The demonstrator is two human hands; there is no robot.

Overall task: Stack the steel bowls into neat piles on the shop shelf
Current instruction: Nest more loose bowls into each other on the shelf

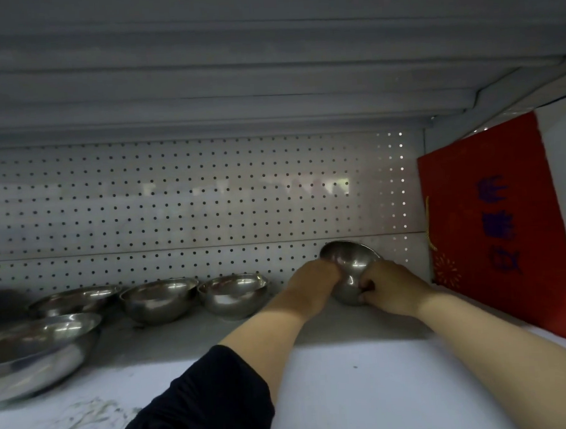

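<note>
Both hands (314,286) (392,289) grip one tilted steel bowl (350,269) on the shelf (347,373).

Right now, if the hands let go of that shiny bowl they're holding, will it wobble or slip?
Probably a wobble: the steel bowl is tilted between the left hand and right hand, and its underside looks rounded, so it may rock before settling. Its polished surface looks slippery. It seems stiff and fairly light, as fingertips alone hold it.
</note>
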